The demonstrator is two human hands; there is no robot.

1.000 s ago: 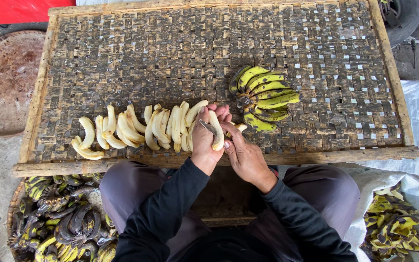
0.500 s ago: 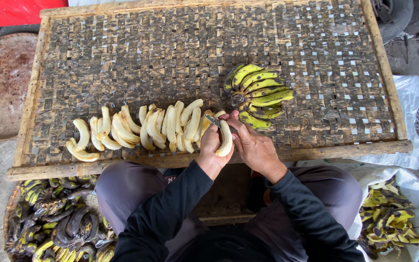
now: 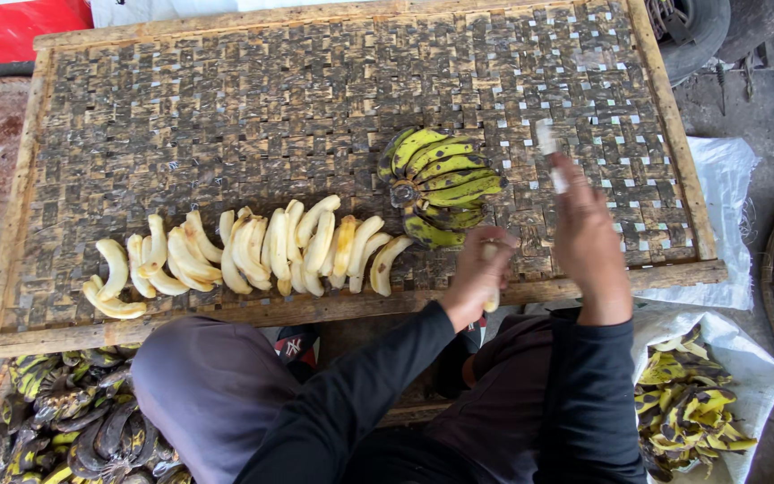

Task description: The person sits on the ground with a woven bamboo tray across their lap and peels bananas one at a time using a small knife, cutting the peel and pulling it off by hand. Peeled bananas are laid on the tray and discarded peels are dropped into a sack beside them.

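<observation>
Head view: a peeled banana (image 3: pixel 491 278) is gripped by the left hand (image 3: pixel 478 280), a small blade (image 3: pixel 552 161) by the right hand (image 3: pixel 587 235), beside many peeled bananas (image 3: pixel 262 251) already laid at lower centre and an unpeeled bunch (image 3: pixel 441 184).

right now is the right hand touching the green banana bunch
Apart. The head view shows the right hand raised to the right of the bunch, with bare woven tray between them.

Pale yellow peeled bananas (image 3: pixel 253 251), green-yellow bunch (image 3: pixel 441 184), brown woven tray (image 3: pixel 226 108)
</observation>
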